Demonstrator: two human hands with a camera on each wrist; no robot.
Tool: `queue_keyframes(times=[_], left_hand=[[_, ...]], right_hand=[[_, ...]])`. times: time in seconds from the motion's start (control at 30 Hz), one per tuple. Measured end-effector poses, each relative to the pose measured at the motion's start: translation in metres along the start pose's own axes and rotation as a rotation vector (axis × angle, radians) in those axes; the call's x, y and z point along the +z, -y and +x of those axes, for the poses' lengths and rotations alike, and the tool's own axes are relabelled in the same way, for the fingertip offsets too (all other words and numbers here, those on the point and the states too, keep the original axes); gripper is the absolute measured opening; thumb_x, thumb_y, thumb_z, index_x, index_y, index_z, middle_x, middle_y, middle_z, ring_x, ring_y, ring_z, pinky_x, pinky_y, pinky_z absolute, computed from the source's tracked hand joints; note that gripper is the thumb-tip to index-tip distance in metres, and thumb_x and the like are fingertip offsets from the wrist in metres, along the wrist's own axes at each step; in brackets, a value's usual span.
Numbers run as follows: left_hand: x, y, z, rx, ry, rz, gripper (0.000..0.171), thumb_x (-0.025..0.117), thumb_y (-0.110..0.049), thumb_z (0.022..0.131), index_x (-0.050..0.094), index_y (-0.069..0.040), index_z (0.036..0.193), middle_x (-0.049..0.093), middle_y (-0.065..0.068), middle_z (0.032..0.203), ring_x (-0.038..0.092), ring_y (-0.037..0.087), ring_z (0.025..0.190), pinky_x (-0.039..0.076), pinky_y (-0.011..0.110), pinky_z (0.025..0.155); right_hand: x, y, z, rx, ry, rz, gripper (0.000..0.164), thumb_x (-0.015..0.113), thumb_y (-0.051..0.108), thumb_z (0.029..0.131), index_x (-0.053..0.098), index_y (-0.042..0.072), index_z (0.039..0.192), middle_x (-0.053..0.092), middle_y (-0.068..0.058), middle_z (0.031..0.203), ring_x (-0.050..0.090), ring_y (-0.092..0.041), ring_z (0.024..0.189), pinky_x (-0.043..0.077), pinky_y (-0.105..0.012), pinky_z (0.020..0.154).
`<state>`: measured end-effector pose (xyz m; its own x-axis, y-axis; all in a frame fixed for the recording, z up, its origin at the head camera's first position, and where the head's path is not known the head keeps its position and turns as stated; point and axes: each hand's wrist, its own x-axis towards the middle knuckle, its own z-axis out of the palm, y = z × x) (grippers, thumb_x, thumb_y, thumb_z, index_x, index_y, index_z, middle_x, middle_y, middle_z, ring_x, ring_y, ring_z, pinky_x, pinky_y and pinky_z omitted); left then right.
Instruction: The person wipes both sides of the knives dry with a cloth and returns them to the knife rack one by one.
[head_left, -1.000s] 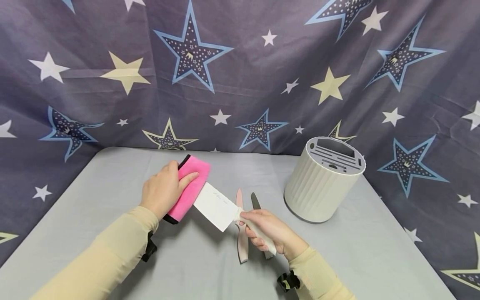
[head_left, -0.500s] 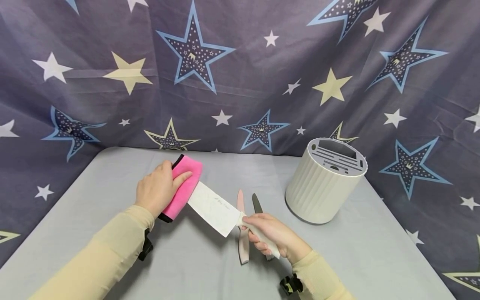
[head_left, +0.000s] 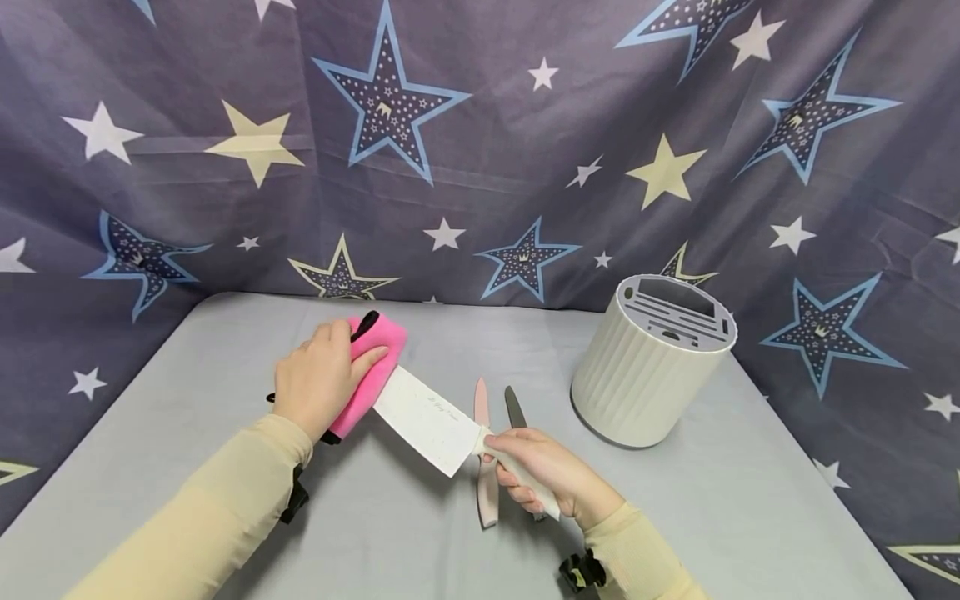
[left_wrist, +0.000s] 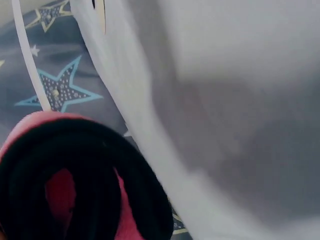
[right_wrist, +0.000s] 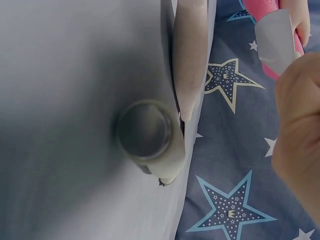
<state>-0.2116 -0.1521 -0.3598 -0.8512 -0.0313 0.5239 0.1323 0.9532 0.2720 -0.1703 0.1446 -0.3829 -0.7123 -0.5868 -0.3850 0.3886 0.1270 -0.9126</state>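
Observation:
My right hand grips the pale handle of a white cleaver, its wide blade angled up to the left. My left hand holds a folded pink cloth with black edging over the blade's far end, which the cloth hides. The thumb lies on top of the cloth. Beneath the cleaver, a pink knife and a dark-bladed knife lie on the table, partly covered by my right hand. In the left wrist view the cloth's rolled black edge fills the lower left.
A ribbed cream knife block with a slotted grey top stands at the right of the grey-covered table. Behind hangs a dark curtain patterned with stars.
The left hand and cloth have shifted left along the blade, so more of it shows. The cloth's black edge has curled up. The right hand has moved slightly down and right with the cleaver.

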Motion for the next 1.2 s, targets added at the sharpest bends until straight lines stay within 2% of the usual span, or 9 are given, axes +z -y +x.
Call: queue_keyframes(times=[0.17, 0.3, 0.8, 1.03, 1.2], left_hand=[[0.004, -0.009, -0.003, 0.104, -0.103, 0.032, 0.048, 0.074, -0.046, 0.086, 0.050, -0.004, 0.086, 0.051, 0.010, 0.069, 0.053, 0.033, 0.055, 0.042, 0.047, 0.043], [0.007, -0.015, -0.004, 0.137, -0.138, 0.028, 0.047, 0.076, -0.044, 0.084, 0.050, -0.005, 0.086, 0.051, 0.010, 0.067, 0.051, 0.032, 0.051, 0.041, 0.046, 0.041], [0.009, -0.030, -0.011, 0.151, -0.093, 0.032, 0.048, 0.075, -0.049, 0.084, 0.050, -0.007, 0.084, 0.052, 0.008, 0.066, 0.050, 0.031, 0.048, 0.038, 0.042, 0.040], [0.006, -0.038, -0.013, 0.139, -0.037, 0.023, 0.048, 0.073, -0.052, 0.084, 0.055, -0.008, 0.089, 0.055, 0.008, 0.068, 0.055, 0.033, 0.050, 0.041, 0.045, 0.042], [0.006, -0.044, -0.015, 0.170, -0.044, 0.026, 0.048, 0.074, -0.052, 0.083, 0.056, -0.008, 0.091, 0.054, 0.008, 0.066, 0.052, 0.031, 0.047, 0.040, 0.042, 0.040]], right_hand=[[0.000, 0.000, 0.001, -0.004, -0.017, -0.014, 0.025, 0.051, 0.031, 0.100, 0.051, 0.007, 0.093, 0.042, 0.006, 0.059, 0.032, -0.002, 0.036, 0.029, -0.017, 0.033], [-0.001, 0.001, 0.001, -0.004, -0.027, -0.022, 0.027, 0.051, 0.031, 0.100, 0.051, 0.006, 0.094, 0.042, 0.006, 0.059, 0.032, -0.002, 0.036, 0.030, -0.018, 0.032], [-0.004, -0.001, 0.003, 0.000, -0.012, -0.014, 0.029, 0.051, 0.032, 0.101, 0.051, 0.004, 0.095, 0.042, 0.006, 0.058, 0.033, -0.002, 0.036, 0.030, -0.018, 0.032], [-0.005, -0.002, 0.003, 0.003, -0.013, -0.010, 0.030, 0.052, 0.033, 0.100, 0.051, 0.004, 0.095, 0.043, 0.006, 0.058, 0.033, -0.002, 0.036, 0.030, -0.017, 0.032], [-0.005, 0.000, 0.001, -0.002, -0.012, -0.007, 0.029, 0.050, 0.032, 0.101, 0.051, 0.004, 0.095, 0.043, 0.006, 0.058, 0.034, -0.001, 0.035, 0.031, -0.017, 0.032]])
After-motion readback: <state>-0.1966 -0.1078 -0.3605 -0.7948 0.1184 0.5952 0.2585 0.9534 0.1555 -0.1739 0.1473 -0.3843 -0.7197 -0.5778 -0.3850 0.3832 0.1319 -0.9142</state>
